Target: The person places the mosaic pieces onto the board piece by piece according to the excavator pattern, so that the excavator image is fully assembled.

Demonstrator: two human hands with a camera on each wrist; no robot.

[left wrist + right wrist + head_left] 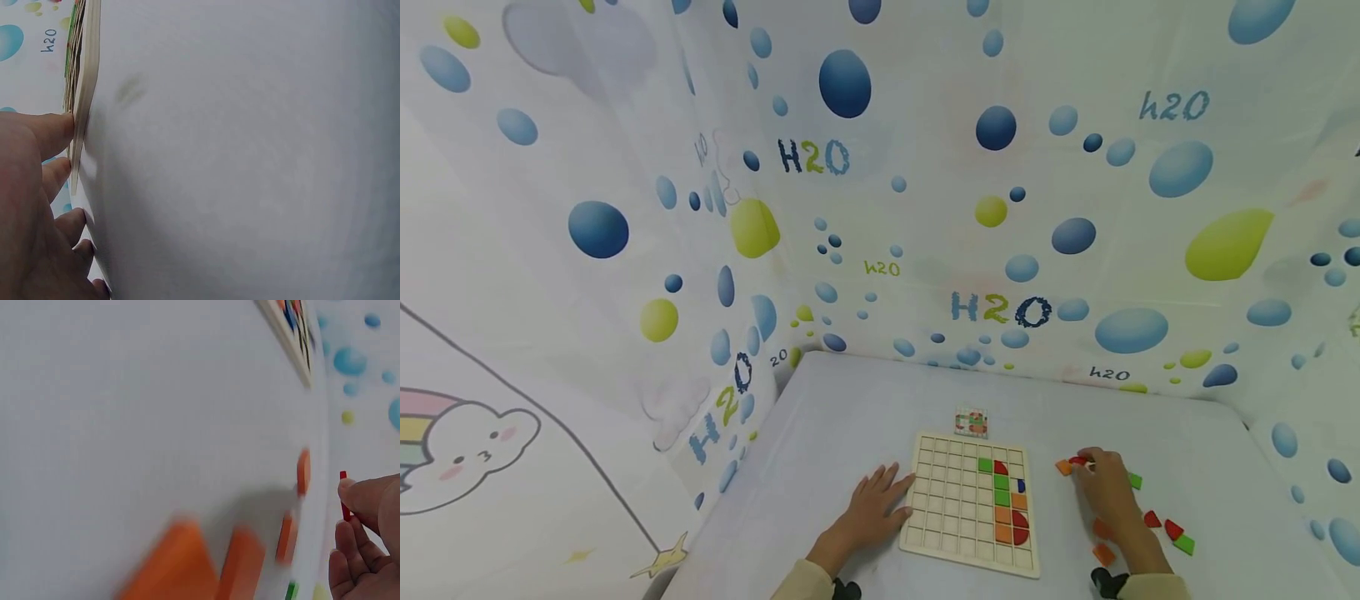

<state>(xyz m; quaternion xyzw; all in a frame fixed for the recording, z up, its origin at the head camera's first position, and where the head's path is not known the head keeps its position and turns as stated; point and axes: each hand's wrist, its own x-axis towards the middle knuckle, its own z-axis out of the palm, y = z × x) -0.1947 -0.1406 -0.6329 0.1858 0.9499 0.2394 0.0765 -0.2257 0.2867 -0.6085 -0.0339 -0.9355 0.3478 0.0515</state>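
Note:
A square wooden grid board (955,508) lies on the table, with green, red, orange and blue pieces set in its right-hand columns. My left hand (874,508) rests flat at the board's left edge, thumb and a finger touching its rim (81,125). To the right of the board, my right hand (1107,483) pinches a red piece (344,495) between thumb and fingers, just above the table. An orange piece (1063,468) lies beside those fingertips. The held piece's full outline is partly hidden by the fingers.
A small pattern card (972,422) lies behind the board. Around my right forearm are loose pieces: a green one (1136,481), red ones (1173,529), another green (1183,544) and orange ones (1103,554). A printed curtain (925,225) encloses the table's back and sides.

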